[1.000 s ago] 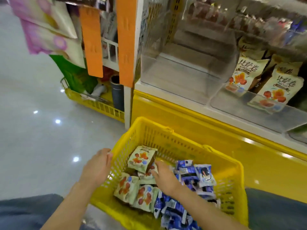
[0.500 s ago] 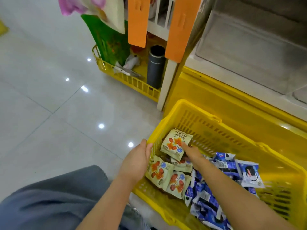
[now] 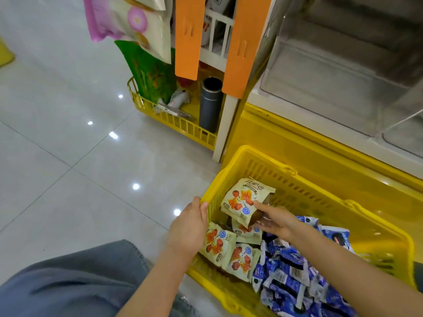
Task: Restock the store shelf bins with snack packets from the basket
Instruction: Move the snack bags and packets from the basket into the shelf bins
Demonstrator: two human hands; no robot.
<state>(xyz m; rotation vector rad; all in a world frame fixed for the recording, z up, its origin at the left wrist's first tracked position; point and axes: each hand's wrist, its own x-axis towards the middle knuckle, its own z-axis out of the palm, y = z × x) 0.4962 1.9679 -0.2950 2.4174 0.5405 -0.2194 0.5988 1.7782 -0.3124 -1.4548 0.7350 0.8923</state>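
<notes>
Though partly offscreen, blue packets (image 3: 294,274)

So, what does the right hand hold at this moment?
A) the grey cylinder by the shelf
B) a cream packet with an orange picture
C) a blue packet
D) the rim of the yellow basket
B: the right hand pinches the cream packet by its lower corner, inside the yellow basket; it is the left hand that grips the rim.
</notes>
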